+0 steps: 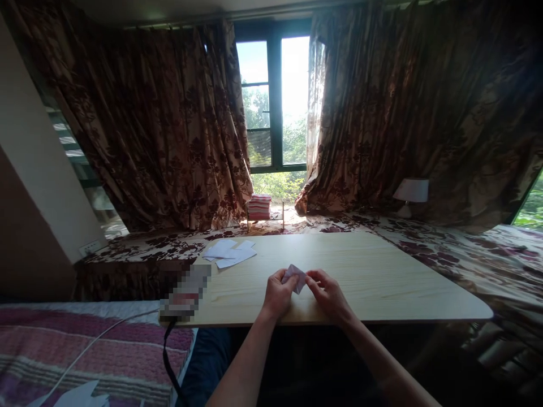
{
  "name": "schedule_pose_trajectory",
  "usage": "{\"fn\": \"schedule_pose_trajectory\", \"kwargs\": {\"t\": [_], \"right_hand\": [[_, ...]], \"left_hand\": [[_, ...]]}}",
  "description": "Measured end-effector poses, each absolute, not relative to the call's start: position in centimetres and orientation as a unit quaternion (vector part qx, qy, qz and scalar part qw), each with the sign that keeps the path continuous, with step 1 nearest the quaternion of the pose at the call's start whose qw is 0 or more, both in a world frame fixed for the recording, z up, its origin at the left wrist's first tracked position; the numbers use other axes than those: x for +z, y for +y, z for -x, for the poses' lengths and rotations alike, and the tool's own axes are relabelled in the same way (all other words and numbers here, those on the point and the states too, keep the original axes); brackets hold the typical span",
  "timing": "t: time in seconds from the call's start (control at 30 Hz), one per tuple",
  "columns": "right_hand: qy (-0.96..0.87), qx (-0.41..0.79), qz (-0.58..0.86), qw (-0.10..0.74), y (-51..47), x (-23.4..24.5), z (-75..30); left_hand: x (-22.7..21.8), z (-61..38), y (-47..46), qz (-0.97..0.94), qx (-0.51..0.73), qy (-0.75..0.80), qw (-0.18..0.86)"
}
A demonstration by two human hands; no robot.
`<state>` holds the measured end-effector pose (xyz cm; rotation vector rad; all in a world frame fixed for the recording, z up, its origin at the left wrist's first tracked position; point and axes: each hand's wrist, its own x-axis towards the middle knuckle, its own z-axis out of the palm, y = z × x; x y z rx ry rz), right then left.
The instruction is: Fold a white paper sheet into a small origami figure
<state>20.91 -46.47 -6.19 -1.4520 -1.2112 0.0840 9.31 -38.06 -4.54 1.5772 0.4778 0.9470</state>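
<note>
A small folded piece of white paper [300,281], roughly diamond-shaped, is held just above the front part of the pale wooden table [360,265]. My left hand [278,294] pinches its left side, with the thumb lying across the paper's face. On the other side, my right hand [328,291] grips the right corner between thumb and fingertips. The paper's lower folds are partly hidden by my left thumb. Several loose sheets of white paper [231,254] lie overlapping at the table's far left.
A pixelated object [186,294] lies on the table's left edge, with a strap and a pale cable by it. Behind the table stand a small rack with a striped folded stack [259,207] and a white lamp [410,191]. A striped bed [93,350] is at left.
</note>
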Motion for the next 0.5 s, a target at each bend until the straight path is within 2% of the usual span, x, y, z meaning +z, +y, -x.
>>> {"fn": "schedule_pose_trajectory", "kwargs": {"t": [0.3,0.5], "right_hand": [[-0.490,0.015,0.616,0.616,-46.69,-6.11,-21.01],[-0.507,0.014,0.617,0.602,-46.91,-5.75,-20.66]], "left_hand": [[-5.32,-9.87,-37.62,-0.724,0.347,0.207,0.559],[-5.62,-9.85,-37.34,-0.727,0.351,0.203,0.555]]}}
